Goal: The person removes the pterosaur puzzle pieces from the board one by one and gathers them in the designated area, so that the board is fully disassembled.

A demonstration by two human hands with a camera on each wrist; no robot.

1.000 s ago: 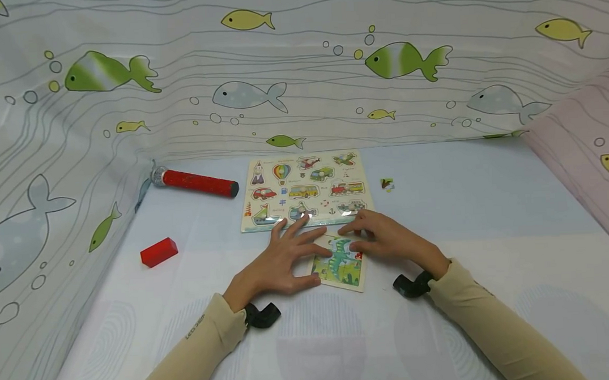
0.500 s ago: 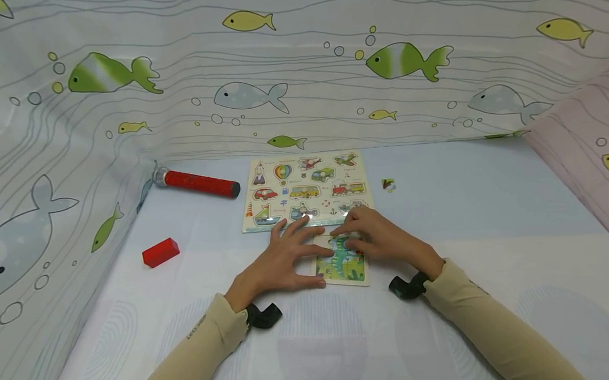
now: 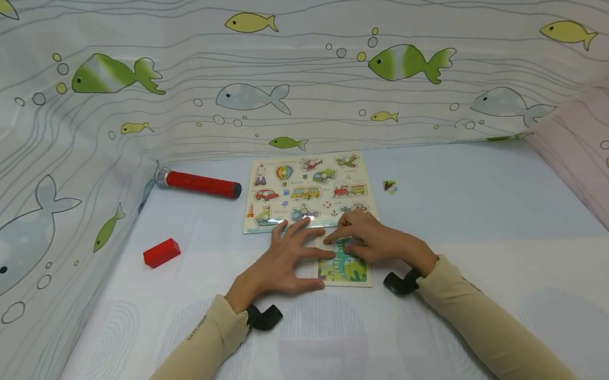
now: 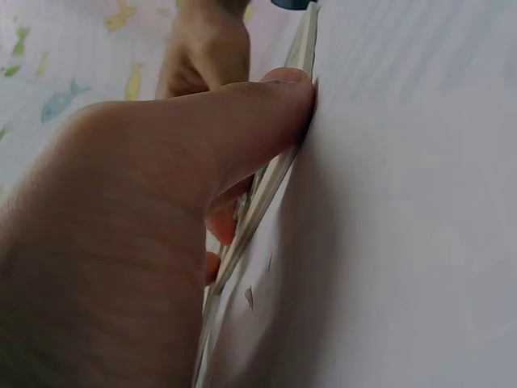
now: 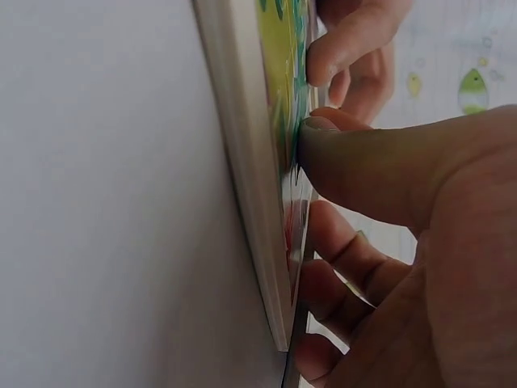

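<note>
A small jigsaw puzzle board (image 3: pixel 346 276) with a green dinosaur picture lies on the table in the head view. My left hand (image 3: pixel 286 261) is spread over its left side. In the left wrist view, the left thumb (image 4: pixel 279 101) presses against the edge of the puzzle board. My right hand (image 3: pixel 385 240) is over the upper right part. Its thumb (image 5: pixel 339 149) presses on the picture face in the right wrist view, with the other fingertips near the board's far edge. Part of the picture is hidden under both hands.
A vehicle peg puzzle (image 3: pixel 279 205) lies just behind, touched or nearly touched by the left fingertips. A small loose jigsaw piece (image 3: pixel 390 186) sits to its right. At the left are a red microphone-like tube (image 3: pixel 199 183) and a red block (image 3: pixel 161 253).
The small jigsaw board has turned from slanted to nearly square with the table. My right hand has shifted left across it, while the left hand has barely moved.
</note>
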